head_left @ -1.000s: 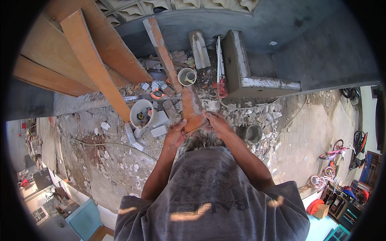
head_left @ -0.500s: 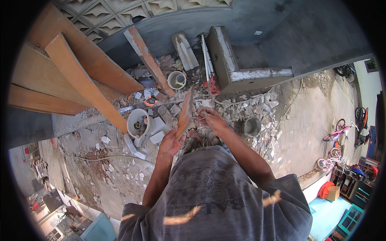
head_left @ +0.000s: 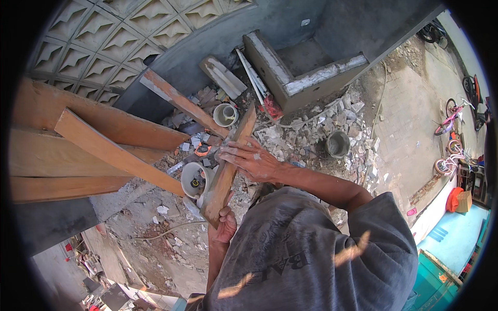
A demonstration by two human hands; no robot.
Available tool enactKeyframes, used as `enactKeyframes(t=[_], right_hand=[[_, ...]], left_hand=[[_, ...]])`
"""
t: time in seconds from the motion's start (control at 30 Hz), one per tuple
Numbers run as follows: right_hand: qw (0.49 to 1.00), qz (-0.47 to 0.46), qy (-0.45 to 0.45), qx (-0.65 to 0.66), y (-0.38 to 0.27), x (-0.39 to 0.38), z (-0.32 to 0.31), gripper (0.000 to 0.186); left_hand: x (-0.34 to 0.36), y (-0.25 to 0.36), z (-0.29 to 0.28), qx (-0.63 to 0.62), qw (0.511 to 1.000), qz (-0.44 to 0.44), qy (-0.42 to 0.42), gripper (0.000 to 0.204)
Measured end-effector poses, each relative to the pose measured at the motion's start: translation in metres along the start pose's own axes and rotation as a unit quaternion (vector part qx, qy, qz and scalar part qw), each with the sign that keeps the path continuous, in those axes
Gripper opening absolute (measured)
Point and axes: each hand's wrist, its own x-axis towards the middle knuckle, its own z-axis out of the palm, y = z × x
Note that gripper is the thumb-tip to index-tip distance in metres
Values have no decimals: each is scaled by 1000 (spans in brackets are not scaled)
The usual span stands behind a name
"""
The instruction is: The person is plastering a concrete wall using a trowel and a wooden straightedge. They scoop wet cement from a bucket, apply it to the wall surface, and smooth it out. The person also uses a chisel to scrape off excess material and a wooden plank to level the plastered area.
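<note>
A narrow wooden plank [head_left: 220, 191], orange-brown and smeared with grey, slants up in front of me. My left hand [head_left: 225, 226] is closed on its lower end from the right and underneath; part of that hand is behind the wood. Across the plank's middle lies my right hand [head_left: 255, 159], its dusty fingers stretched out flat over the face. Just beyond the plank's left edge stands a white bucket [head_left: 190, 176] with a yellow-and-black item [head_left: 195, 183] in it, partly covered by the wood.
Large orange boards [head_left: 119, 150] lean at the left. A smaller pail [head_left: 225, 114], a leaning plank [head_left: 179, 102] and a grey bucket [head_left: 338, 144] stand among broken rubble [head_left: 358, 127]. A low masonry block [head_left: 295, 96] juts from the wall. Bicycles [head_left: 450, 119] are far right.
The plank has turned its broad face toward me. My right hand has come left onto it and its fingers have straightened. My left hand has moved lower along the wood. The view has swung round.
</note>
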Motion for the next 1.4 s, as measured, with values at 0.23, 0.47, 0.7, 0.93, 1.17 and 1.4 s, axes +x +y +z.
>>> enactKeyframes(t=[0.23,0.47,0.7,0.93,1.17,1.4], right_hand=[[969,207,41,-125,165,22,10,58],[492,532,109,681,137,17,52,72],[397,460,132,783,126,-61,153,25],[382,608,162,677,150,-116,161,23],[384,585,109,706,178,-139,162,17],[809,461,-15,366,289,-271,142,20]], left_hand=[[-52,-19,21,-109,992,-11,-65,66],[-84,-26,22,-123,990,6,-73,64],[-76,-20,-1,170,983,68,25,73],[-76,2,20,430,836,250,234,60],[-41,-23,21,493,757,267,336,27],[-14,-37,23,524,734,262,343,32]])
